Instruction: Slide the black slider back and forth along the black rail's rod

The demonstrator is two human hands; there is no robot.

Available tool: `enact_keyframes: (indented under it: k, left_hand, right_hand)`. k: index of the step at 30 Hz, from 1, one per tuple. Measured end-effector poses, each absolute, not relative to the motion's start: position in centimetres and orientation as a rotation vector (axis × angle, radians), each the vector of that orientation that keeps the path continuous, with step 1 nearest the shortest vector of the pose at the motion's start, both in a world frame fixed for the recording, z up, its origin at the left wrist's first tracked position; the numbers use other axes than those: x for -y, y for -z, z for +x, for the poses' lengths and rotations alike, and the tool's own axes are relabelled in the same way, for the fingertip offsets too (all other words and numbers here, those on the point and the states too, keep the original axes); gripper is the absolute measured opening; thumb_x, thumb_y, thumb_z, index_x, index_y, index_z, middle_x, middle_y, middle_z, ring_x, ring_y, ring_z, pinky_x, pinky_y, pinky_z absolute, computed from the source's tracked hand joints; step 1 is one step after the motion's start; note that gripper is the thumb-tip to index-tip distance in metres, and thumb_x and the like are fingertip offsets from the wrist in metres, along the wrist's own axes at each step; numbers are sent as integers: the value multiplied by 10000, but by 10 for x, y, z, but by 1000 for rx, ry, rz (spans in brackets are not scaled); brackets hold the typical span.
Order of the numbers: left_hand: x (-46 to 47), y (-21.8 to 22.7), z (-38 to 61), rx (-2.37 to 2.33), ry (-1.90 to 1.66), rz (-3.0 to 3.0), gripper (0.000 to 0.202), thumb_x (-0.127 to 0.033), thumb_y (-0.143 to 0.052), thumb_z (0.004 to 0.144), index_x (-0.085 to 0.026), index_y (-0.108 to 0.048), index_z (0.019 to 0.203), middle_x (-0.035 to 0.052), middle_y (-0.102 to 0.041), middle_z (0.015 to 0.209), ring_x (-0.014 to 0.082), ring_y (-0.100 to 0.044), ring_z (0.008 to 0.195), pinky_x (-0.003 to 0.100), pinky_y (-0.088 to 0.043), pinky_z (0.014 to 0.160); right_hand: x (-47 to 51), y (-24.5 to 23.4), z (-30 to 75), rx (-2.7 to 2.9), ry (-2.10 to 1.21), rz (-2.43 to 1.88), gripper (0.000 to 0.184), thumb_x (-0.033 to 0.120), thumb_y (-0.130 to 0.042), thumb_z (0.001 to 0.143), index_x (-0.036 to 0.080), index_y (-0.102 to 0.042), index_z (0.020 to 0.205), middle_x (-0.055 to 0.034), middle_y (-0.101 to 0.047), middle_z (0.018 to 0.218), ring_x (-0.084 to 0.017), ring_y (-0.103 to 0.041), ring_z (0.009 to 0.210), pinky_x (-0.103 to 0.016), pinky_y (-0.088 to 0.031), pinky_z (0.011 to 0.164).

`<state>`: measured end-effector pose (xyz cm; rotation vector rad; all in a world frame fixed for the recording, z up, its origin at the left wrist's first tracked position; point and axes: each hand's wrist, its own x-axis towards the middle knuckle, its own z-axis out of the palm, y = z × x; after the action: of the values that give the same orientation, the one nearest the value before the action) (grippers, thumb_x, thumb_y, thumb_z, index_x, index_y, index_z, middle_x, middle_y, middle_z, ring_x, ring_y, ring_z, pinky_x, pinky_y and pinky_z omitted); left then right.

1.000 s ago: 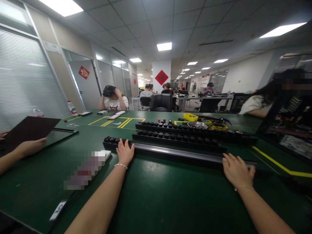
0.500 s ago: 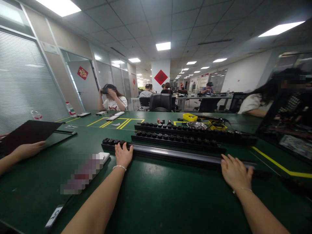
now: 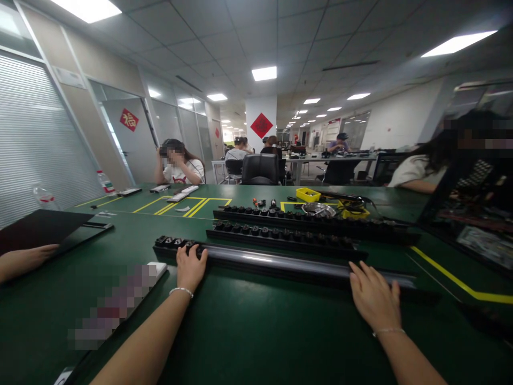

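A long black strip (image 3: 280, 264) with a glossy cover lies across the green table (image 3: 256, 331) in front of me. My left hand (image 3: 190, 266) rests on it near its left end, fingers curled over the edge beside a row of small black knobs. My right hand (image 3: 374, 299) lies flat on the strip's right part, fingers stretched out and slightly apart. Both wrists wear thin bracelets.
Two more black strips with knobs (image 3: 280, 235) (image 3: 312, 218) lie behind. A yellow tray (image 3: 308, 193) and a metal dish (image 3: 318, 208) stand further back. A white flat item (image 3: 156, 269) is at left. Another person's hand (image 3: 28, 258) touches a dark board (image 3: 36, 229). People sit at desks beyond.
The view has shifted, so everything sits a little lower and further left. Both my hands stay on the strip in the same places. The other person's hand at left has drawn back.
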<state>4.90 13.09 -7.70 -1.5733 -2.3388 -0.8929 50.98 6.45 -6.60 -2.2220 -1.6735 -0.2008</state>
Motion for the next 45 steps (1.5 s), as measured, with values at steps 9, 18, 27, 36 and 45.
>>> enact_keyframes:
  k: [9, 18, 27, 36, 45]
  left_hand:
    - [-131, 76, 49, 2327, 827, -1556, 513, -470, -342, 821, -146, -532, 1171, 158, -401, 1283, 302, -285, 1253, 435, -245, 1034]
    - [-130, 74, 51, 2322, 796, -1532, 493, -452, -358, 824, -155, -534, 1174, 149, -417, 1271, 289, -313, 1236, 413, -253, 1037]
    - [-127, 72, 53, 2290, 808, -1532, 447, -418, -361, 834, -158, -559, 1140, 141, -437, 1251, 269, -333, 1227, 393, -260, 1038]
    - [-125, 73, 51, 2216, 852, -1590, 417, -401, -354, 844, -188, -583, 1119, 113, -476, 1223, 258, -364, 1204, 396, -288, 1022]
    - [-121, 70, 52, 2247, 876, -1649, 419, -376, -344, 846, -199, -562, 1158, 128, -404, 1320, 293, -320, 1239, 450, -307, 997]
  right_hand:
    - [-60, 65, 498, 1810, 166, -2114, 509, 449, -170, 857, 256, -595, 1059, -47, -421, 1347, -238, -331, 1242, -571, -127, 1015]
    - [-60, 63, 500, 1804, 105, -2096, 480, 449, -184, 852, 250, -615, 921, -57, -426, 1338, -243, -373, 1207, -583, -135, 1002]
    - [-63, 70, 503, 1845, 193, -2109, 549, 647, -285, 756, 233, -611, 912, -86, -405, 1352, -288, -370, 1198, -587, -148, 987]
    - [-65, 71, 501, 1826, 199, -2136, 589, 657, -280, 755, 212, -613, 950, -89, -393, 1359, -303, -368, 1192, -593, -132, 993]
    - [-61, 64, 494, 1812, 162, -2163, 603, 646, -236, 779, 201, -603, 952, -82, -395, 1358, -270, -353, 1206, -574, -110, 1006]
